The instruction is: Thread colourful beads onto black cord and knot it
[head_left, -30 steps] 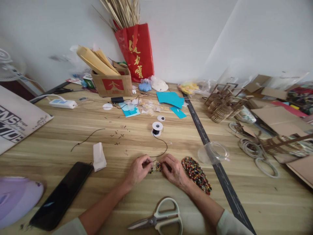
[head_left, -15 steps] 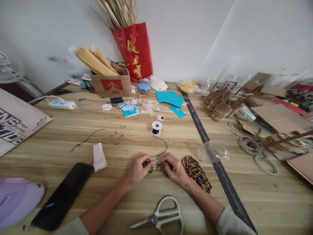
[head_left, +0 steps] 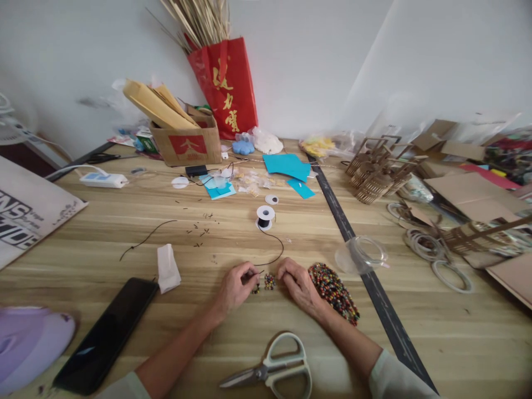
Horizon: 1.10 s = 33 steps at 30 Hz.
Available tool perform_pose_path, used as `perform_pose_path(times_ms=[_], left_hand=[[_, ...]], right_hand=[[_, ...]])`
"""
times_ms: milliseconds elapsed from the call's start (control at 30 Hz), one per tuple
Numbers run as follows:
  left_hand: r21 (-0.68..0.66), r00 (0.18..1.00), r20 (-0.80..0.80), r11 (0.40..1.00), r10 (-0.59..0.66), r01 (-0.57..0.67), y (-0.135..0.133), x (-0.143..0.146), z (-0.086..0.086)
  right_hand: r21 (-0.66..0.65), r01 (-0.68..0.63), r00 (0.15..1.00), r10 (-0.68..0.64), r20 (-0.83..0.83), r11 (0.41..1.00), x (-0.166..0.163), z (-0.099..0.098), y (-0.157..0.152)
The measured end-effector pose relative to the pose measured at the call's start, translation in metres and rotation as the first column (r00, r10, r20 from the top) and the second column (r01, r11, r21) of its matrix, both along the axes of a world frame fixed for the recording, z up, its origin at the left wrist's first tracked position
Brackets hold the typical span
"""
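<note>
My left hand [head_left: 234, 287] rests on the wooden table [head_left: 103, 233] with thumb and fingers pinched on the end of a thin black cord [head_left: 275, 247]. The cord runs back to a small white spool [head_left: 265, 216]. My right hand [head_left: 298, 286] lies close beside it, fingers curled down at a small cluster of strung coloured beads [head_left: 269, 281] between the two hands. A pile of mixed coloured beads [head_left: 333, 285] lies just right of my right hand.
White-handled scissors [head_left: 274, 370] lie near the front edge. A black phone [head_left: 105, 332] and folded white paper [head_left: 167, 268] sit at the left. A clear plastic lid [head_left: 361, 254], cardboard pieces, a cardboard box [head_left: 185, 143] and a red bag [head_left: 226, 86] stand farther back.
Both hands stay in place at the beads. My right fingers have drawn slightly away from the small bead cluster. The view has shifted a little.
</note>
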<state>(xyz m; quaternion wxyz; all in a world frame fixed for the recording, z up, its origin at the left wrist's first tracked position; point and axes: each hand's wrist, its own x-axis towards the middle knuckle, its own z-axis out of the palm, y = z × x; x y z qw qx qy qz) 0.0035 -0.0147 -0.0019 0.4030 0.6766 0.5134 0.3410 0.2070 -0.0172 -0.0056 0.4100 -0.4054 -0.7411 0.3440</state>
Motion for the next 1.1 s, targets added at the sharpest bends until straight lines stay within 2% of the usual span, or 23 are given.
perform_pose_path(times_ms=[167,367,533,700,900,1100], left_hand=[[-0.009,1.0,0.003,1.0,-0.004,0.004,-0.0003,0.0002,-0.0001],[-0.024,1.0,0.009,1.0,0.0,0.001,-0.0002,0.0017,0.0056],[-0.019,1.0,0.008,1.0,-0.008,0.008,-0.0005,0.0018,0.0089],[0.005,1.0,-0.017,1.0,-0.014,0.014,0.0001,0.0012,0.0037],[0.015,0.999,-0.025,1.0,-0.025,0.025,0.0009,0.0008,0.0002],[0.028,1.0,-0.014,0.999,-0.021,0.022,0.001,0.0011,0.0005]], right_hand=[[-0.056,-0.012,1.0,0.013,0.016,0.998,0.001,0.006,-0.0013],[-0.112,0.052,0.997,-0.058,-0.049,0.992,0.0005,0.0003,-0.0023],[-0.108,0.005,0.997,-0.013,-0.071,0.994,0.0018,-0.0028,-0.0018],[-0.086,-0.051,0.995,0.043,-0.096,0.995,0.0039,-0.0009,-0.0022],[-0.101,-0.047,0.997,0.041,-0.064,0.994,0.0046,-0.0006,-0.0044],[-0.053,-0.055,0.997,0.053,-0.05,0.997,0.0029,0.0014,-0.0036]])
